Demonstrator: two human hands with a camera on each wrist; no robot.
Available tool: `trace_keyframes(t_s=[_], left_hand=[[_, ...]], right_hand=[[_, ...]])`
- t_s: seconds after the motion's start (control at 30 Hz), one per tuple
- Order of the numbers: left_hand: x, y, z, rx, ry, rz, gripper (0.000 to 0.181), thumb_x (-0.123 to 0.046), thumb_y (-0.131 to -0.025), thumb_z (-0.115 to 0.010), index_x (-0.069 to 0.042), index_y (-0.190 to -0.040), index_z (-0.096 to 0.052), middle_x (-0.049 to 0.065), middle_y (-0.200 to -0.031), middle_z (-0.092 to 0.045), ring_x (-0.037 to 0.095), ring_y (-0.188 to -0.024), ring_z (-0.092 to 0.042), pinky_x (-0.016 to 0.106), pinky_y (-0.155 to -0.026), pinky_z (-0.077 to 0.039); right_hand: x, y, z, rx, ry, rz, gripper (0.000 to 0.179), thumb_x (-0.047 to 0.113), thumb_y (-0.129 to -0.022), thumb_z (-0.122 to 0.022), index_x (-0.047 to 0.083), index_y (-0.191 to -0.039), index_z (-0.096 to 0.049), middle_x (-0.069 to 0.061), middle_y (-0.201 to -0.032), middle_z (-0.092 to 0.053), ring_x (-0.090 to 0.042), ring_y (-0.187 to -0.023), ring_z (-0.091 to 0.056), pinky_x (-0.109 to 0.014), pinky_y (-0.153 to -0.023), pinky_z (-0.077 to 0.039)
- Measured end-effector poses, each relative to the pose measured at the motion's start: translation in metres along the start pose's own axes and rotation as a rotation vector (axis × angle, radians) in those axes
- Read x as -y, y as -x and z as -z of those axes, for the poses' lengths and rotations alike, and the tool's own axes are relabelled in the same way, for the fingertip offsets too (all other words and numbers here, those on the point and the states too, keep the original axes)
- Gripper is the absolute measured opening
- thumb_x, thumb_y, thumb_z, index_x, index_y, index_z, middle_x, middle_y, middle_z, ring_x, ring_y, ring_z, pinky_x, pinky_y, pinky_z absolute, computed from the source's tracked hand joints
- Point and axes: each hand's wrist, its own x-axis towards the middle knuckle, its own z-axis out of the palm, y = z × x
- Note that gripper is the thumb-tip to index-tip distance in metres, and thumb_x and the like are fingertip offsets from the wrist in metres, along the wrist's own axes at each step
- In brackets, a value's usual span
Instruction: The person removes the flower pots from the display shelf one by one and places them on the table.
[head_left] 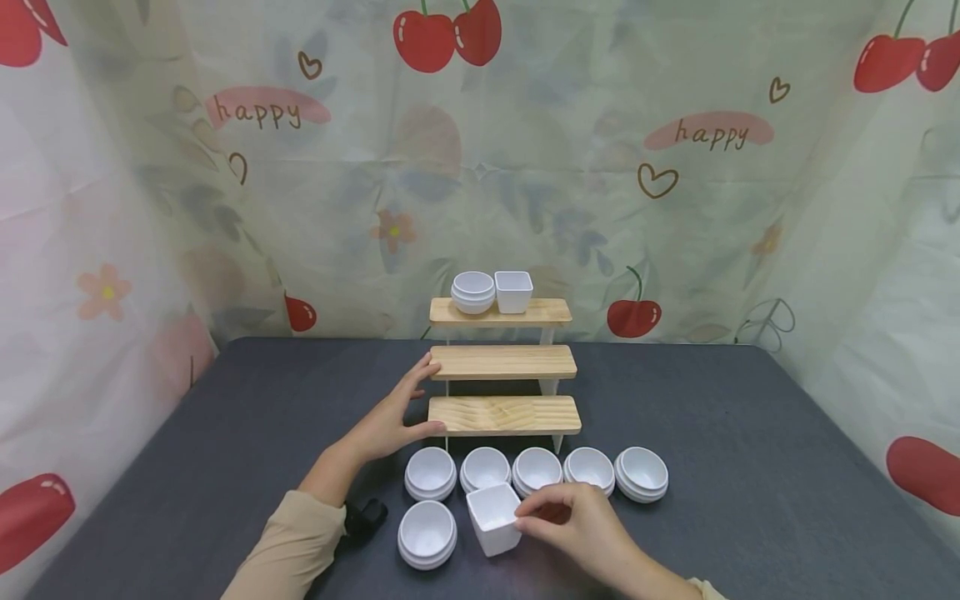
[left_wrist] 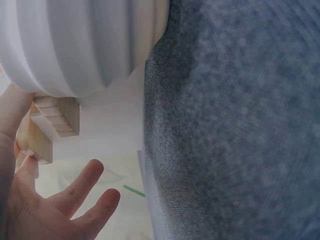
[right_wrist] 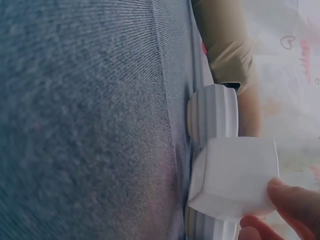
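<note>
My right hand (head_left: 581, 529) pinches a white square cup (head_left: 495, 518) by its right side, thumb and fingers at the rim; the right wrist view shows the cup (right_wrist: 235, 175) tilted, stacked-looking round bowls (right_wrist: 212, 112) behind it. My left hand (head_left: 386, 421) rests at the left end of a three-step wooden stand (head_left: 504, 415), thumb at the lowest step and fingertips at the middle one. In the left wrist view, two fingers of that hand (left_wrist: 55, 205) stretch out beside the steps. A round white bowl (head_left: 427, 533) sits left of the square cup.
Several round white bowls (head_left: 642, 475) form a row before the stand. On its top step stand another round bowl (head_left: 473, 292) and another square cup (head_left: 513, 292). A dark cloth (head_left: 720, 417) covers the table; a printed curtain (head_left: 525, 125) hangs around it.
</note>
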Motion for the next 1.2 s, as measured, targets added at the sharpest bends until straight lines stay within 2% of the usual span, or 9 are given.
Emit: trace_keyframes(t_s=[0.2,0.43,0.7,1.2], left_hand=[[0.001,0.000,0.000,-0.004,-0.003,-0.010,0.084,-0.021,-0.083,-0.071,-0.016,-0.148,-0.018,0.013,-0.159,-0.003,0.042,-0.134,-0.035,0.058,-0.105,-0.035],[0.003,0.001,-0.001,-0.017,0.000,-0.042,0.085,-0.019,-0.082,-0.072,-0.014,-0.148,-0.020,0.013,-0.158,-0.004,0.036,-0.142,-0.023,0.050,-0.108,-0.036],[0.001,0.002,0.000,-0.016,-0.003,-0.045,0.085,-0.018,-0.081,-0.072,-0.012,-0.148,-0.019,0.014,-0.158,-0.004,0.035,-0.142,-0.023,0.049,-0.109,-0.036],[0.002,0.001,0.000,-0.015,-0.004,-0.042,0.086,-0.018,-0.081,-0.073,-0.013,-0.148,-0.019,0.013,-0.158,-0.004,0.035,-0.142,-0.023,0.049,-0.108,-0.036]], right_hand=[[-0.001,0.001,-0.002,-0.003,0.016,-0.008,0.010,0.017,-0.076,-0.076,0.009,-0.079,-0.072,-0.004,-0.072,-0.071,0.011,-0.065,-0.054,-0.018,-0.056,-0.051],[-0.003,0.002,-0.004,-0.005,0.041,-0.010,0.009,0.019,-0.075,-0.077,0.011,-0.077,-0.072,-0.002,-0.069,-0.069,0.010,-0.063,-0.053,-0.017,-0.054,-0.049],[-0.003,0.004,-0.007,0.013,0.019,0.013,0.008,0.014,-0.074,-0.077,0.009,-0.076,-0.071,-0.004,-0.073,-0.068,0.008,-0.066,-0.056,-0.017,-0.054,-0.050],[-0.001,0.004,-0.014,-0.003,0.084,0.055,0.009,0.014,-0.070,-0.080,0.014,-0.071,-0.071,0.000,-0.073,-0.063,0.002,-0.064,-0.055,-0.016,-0.054,-0.049]])
